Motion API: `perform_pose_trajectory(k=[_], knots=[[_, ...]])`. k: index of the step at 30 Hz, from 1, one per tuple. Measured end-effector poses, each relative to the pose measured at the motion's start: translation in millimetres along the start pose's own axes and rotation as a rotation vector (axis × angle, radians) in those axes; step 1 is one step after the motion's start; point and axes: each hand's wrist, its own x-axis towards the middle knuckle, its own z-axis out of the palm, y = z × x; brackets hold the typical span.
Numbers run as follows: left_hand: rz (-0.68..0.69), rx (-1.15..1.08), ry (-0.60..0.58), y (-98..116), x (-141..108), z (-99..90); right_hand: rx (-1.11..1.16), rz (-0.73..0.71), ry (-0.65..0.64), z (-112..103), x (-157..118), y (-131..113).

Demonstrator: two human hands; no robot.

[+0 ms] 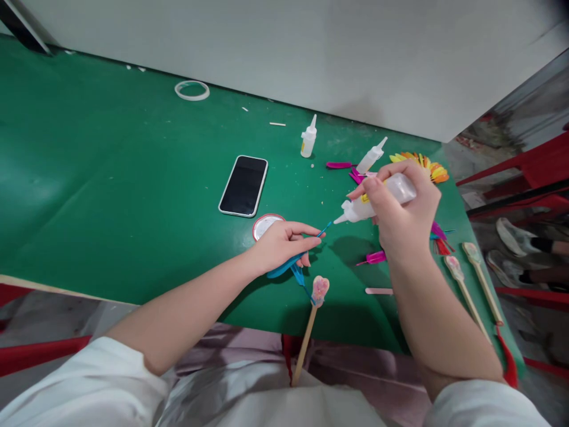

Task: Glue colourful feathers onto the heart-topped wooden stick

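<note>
Left hand point(282, 246): thumb and fingertips pinch the thin stem of a blue feather point(284, 267), its tip jutting toward the right hand point(406, 207). Right fingers wrapped around a clear squeeze bottle point(393, 193), tilted nozzle-down toward that tip; from my distant post I cannot tell whether they touch.

Just below the left hand, a wooden stick with a pink decorated head point(320, 290) extends over the near edge of the green table point(133, 154). Beside the left wrist, a red-rimmed round lid point(261, 224) lies partly covered; behind it, a dark-screened phone point(243, 185).

Beyond the hands I note an upright small bottle point(308, 139) and a tilted small bottle point(371, 155) — magenta feather point(338, 165) near the latter. Yellow-orange feathers point(438, 172) show behind the right hand. Another magenta piece point(376, 257) and a pale flat stick point(377, 291) lie by the right forearm.

Right end: two more decorated sticks point(482, 279), a red tassel point(510, 362) hanging from one. Far edge: white ring point(192, 98).
</note>
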Motion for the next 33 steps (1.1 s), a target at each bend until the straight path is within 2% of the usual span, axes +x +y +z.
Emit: perform_pose_trajectory(k=[2,9,15,18,25,33], knots=[[-0.001,-0.001,0.0,1.7,-0.5,0.8,-0.038,0.005,-0.031,3.0,-2.7,2.1],[-0.001,-0.005,-0.008,3.1,-1.5,1.9,-0.075,-0.129,-0.076,9.7,-8.4,10.2],[0.004,-0.018,0.01,3.4,-1.2,-0.2,-0.039,-0.189,0.007,5.5,-4.6,10.0],[0.006,-0.017,0.018,4.0,-1.1,-0.1,-0.018,-0.193,0.009,6.1,-4.4,10.6],[0.005,0.003,0.017,2.9,-1.3,0.2,0.019,-0.173,-0.073,9.7,-9.5,10.2],[0.028,-0.01,0.035,2.3,-0.1,-1.0,0.057,-0.154,-0.237,9.0,-11.3,7.1]])
